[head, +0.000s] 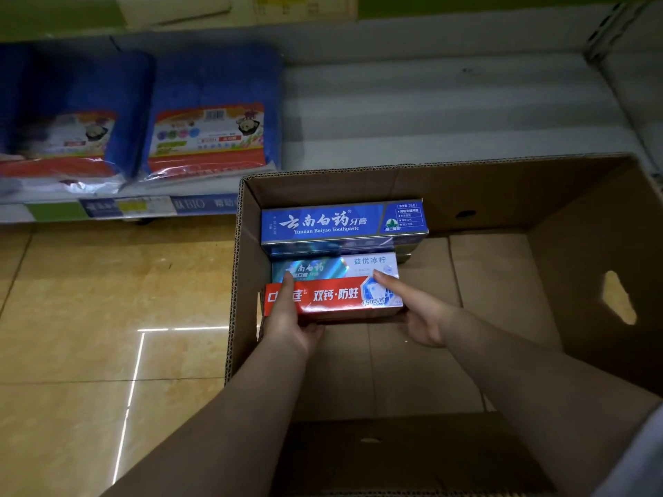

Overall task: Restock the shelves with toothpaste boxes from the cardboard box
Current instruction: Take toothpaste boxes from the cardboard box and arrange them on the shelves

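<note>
The red toothpaste box (333,297) sits inside the cardboard box (574,252), near its left wall. The left hand (287,319) grips its left end, thumb on top, fingers (315,328) curled beneath. The right hand (421,317) grips the right end likewise. A pale toothpaste box (362,264) and a blue toothpaste box (341,222) lie just behind.

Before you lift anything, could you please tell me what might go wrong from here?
The left hand and right hand grip the red toothpaste box near its ends, so it might slip or buckle. Their fingertips touch the pale toothpaste box behind it, so lifting might drag that against the stacked blue toothpaste box.
</note>
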A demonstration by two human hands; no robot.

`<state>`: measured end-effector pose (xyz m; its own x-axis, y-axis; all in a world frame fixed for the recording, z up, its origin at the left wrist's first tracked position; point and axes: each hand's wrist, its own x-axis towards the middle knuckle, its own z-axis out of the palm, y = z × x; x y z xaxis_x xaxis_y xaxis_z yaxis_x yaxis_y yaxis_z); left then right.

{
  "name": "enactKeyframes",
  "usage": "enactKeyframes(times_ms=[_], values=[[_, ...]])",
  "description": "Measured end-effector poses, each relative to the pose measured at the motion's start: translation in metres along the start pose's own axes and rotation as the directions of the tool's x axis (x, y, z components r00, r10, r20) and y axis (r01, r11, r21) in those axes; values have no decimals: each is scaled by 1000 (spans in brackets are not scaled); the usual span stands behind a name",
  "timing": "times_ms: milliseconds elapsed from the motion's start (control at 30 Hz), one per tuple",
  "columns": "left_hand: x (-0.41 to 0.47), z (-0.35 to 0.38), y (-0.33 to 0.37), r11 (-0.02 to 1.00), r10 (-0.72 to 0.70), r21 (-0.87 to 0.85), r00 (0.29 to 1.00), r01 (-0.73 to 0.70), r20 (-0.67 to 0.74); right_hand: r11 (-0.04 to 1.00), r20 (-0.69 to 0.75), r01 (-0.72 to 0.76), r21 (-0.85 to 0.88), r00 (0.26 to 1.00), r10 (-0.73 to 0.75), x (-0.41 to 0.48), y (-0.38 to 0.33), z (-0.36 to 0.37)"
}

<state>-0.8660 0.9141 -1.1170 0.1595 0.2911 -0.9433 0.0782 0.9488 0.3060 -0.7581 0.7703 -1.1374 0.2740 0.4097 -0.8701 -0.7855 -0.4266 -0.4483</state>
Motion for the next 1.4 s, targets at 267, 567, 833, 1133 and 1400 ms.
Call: enactKeyframes(times_ms=[267, 567, 833, 1133, 1400], values=[[-11, 0, -2, 1000, -6, 14, 1000, 6, 4, 995, 44, 15, -96, 999, -11, -9, -7, -2], [-19, -8, -9, 999, 19, 29, 990, -23, 143, 998, 1, -11, -67, 1000, 11, -44, -16, -42], [-64, 25, -13, 829, -113, 550, 931, -104, 347, 997, -53, 71, -5, 996, -71, -97, -34, -88], [-125, 78, 25, 800, 122, 419, 801, -429, 586, 925, -17, 375, -66, 926, -377, -161, -99, -78], [-270, 97, 47, 753, 144, 420, 749, -507, 647, 898, -109, 436, 50, 897, -429, -313, -133, -57]])
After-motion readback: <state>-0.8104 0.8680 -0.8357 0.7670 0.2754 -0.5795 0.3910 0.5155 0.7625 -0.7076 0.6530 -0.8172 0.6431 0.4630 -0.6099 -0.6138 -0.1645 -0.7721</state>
